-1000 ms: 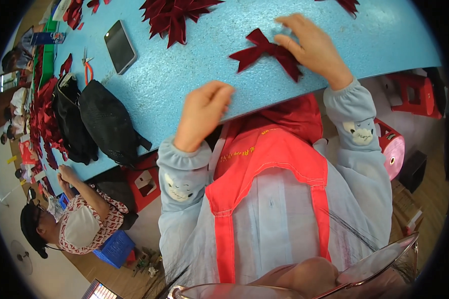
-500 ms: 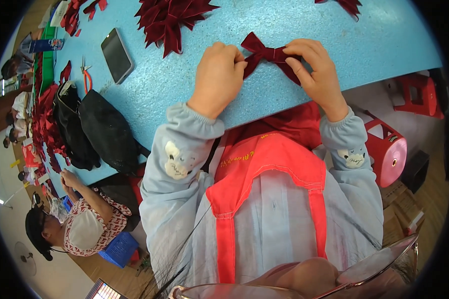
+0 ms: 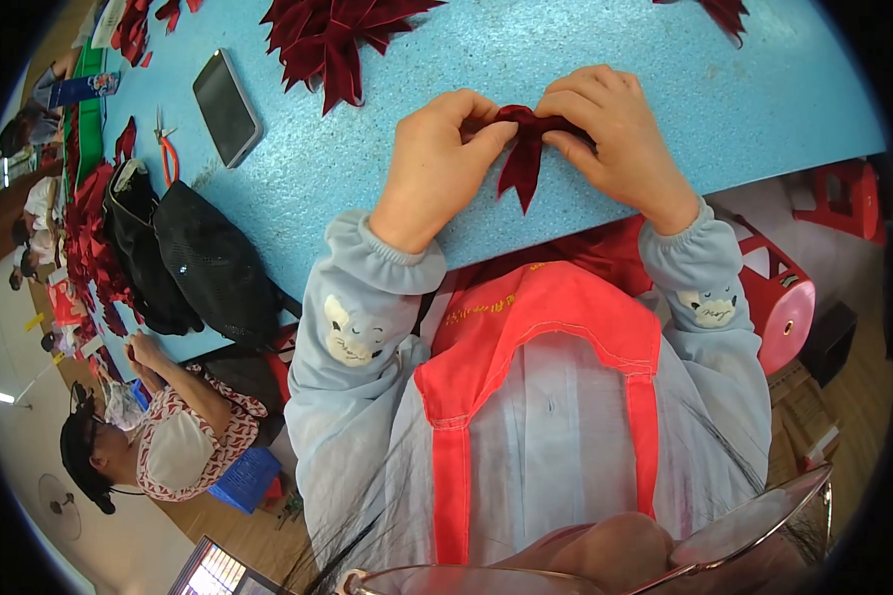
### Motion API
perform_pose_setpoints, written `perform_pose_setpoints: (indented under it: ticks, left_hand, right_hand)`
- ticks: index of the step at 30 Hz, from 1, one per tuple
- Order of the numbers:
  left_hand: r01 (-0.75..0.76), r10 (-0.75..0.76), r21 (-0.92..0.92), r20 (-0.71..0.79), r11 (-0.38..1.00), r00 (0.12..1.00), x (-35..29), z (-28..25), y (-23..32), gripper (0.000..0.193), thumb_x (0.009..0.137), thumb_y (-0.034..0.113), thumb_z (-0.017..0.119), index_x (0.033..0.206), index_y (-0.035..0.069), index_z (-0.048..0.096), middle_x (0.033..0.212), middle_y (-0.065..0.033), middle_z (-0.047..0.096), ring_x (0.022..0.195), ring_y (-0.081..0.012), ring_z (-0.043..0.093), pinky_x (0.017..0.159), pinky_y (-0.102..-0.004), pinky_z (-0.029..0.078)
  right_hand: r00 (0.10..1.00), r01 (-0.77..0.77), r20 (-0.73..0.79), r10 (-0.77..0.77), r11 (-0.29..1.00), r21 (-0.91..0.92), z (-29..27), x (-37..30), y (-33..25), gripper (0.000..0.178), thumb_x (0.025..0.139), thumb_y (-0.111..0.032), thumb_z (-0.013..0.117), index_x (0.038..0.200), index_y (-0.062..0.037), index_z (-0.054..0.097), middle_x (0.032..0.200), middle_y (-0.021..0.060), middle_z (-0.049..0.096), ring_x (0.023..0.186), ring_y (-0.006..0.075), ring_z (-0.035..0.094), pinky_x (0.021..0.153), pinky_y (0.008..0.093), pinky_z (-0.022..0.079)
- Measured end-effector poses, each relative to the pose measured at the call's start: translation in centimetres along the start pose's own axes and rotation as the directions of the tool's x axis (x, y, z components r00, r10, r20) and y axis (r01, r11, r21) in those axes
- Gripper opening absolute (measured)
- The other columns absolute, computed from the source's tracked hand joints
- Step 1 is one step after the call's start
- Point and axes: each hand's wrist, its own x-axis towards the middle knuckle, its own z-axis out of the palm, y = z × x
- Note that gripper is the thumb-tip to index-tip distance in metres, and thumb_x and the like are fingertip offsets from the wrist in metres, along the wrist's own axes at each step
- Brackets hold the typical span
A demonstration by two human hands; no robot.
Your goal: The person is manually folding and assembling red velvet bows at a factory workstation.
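A dark red velvet bow [image 3: 522, 169] is held between my two hands, just over the near part of the blue table. My left hand [image 3: 441, 154] pinches its left side between thumb and fingers. On the other side, my right hand [image 3: 615, 139] grips the bow with thumb and bent fingers, which cover much of that side. One pointed tail hangs down toward me between the hands; the other parts are mostly hidden by my fingers. Beyond my left hand lies a pile of dark red velvet bows [image 3: 339, 45].
A phone [image 3: 227, 107] and orange-handled pliers [image 3: 169, 154] lie to the left on the blue table [image 3: 744, 109]. Nearer are black bags [image 3: 218, 263]. Red stools [image 3: 784, 307] stand below the right edge. Another person [image 3: 174, 436] sits at the left, hands together.
The bow has turned in my hands, so a tail now points toward me. My hands have come closer together, and the right fingers have closed further over it.
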Motion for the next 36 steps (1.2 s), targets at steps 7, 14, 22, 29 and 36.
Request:
perform_pose_setpoints:
  ticks: [7, 14, 22, 29, 36]
  left_hand:
    - [0.292, -0.259, -0.350, 0.140, 0.890, 0.956, -0.4, 0.3, 1.6, 0.012, 0.084, 0.010, 0.061, 0.090, -0.001, 0.062, 0.069, -0.0031, 0.061, 0.058, -0.0079, 0.055, 0.051, -0.0220, 0.044]
    - [0.320, -0.300, -0.515, 0.125, 0.795, 0.946, -1.4, 0.8, 1.2, 0.013, 0.090, 0.012, 0.056, 0.092, 0.000, 0.060, 0.074, -0.0047, 0.063, 0.059, -0.0078, 0.057, 0.051, -0.0200, 0.046]
    - [0.150, -0.177, -0.485, -0.011, 0.862, 0.984, -2.1, 2.1, 0.8, 0.015, 0.093, 0.012, 0.052, 0.094, -0.001, 0.058, 0.078, -0.0064, 0.063, 0.065, -0.0099, 0.062, 0.056, -0.0215, 0.050]
    - [0.092, -0.104, -0.434, -0.003, 0.896, 0.995, -2.5, 2.2, 0.7, 0.015, 0.093, 0.011, 0.051, 0.095, -0.002, 0.058, 0.079, -0.0067, 0.064, 0.069, -0.0106, 0.063, 0.060, -0.0221, 0.051]
    - [0.274, -0.220, -0.637, 0.164, 0.721, 0.962, -2.2, 1.6, 1.4, 0.014, 0.090, 0.007, 0.054, 0.100, -0.002, 0.060, 0.080, -0.0061, 0.064, 0.071, -0.0099, 0.061, 0.061, -0.0215, 0.050]
  right_hand:
    - [0.996, -0.074, 0.070, 0.060, 0.970, 0.230, -0.9, 1.1, 0.4, 0.015, 0.076, -0.008, 0.064, 0.089, -0.0071, 0.059, 0.097, 0.0044, 0.059, 0.095, 0.0241, 0.053, 0.083, 0.0355, 0.039]
    - [0.994, -0.069, 0.095, 0.047, 0.968, 0.243, -0.9, 0.9, 0.1, 0.013, 0.074, -0.005, 0.065, 0.085, -0.0067, 0.059, 0.096, 0.0041, 0.059, 0.094, 0.0236, 0.053, 0.084, 0.0348, 0.040]
    - [1.000, -0.010, -0.011, 0.014, 0.963, 0.270, -0.5, 1.1, -0.9, 0.014, 0.073, -0.004, 0.066, 0.085, -0.0070, 0.059, 0.096, 0.0041, 0.058, 0.093, 0.0233, 0.053, 0.083, 0.0342, 0.040]
    - [1.000, 0.006, 0.015, -0.010, 0.968, 0.252, 0.0, 1.0, -1.1, 0.015, 0.071, -0.001, 0.063, 0.082, -0.0064, 0.054, 0.094, 0.0055, 0.056, 0.092, 0.0243, 0.053, 0.083, 0.0336, 0.039]
    - [0.998, -0.046, 0.043, 0.035, 0.957, 0.286, 0.5, 0.5, -0.8, 0.018, 0.071, -0.002, 0.061, 0.085, -0.0056, 0.051, 0.092, 0.0071, 0.055, 0.090, 0.0252, 0.052, 0.084, 0.0344, 0.039]
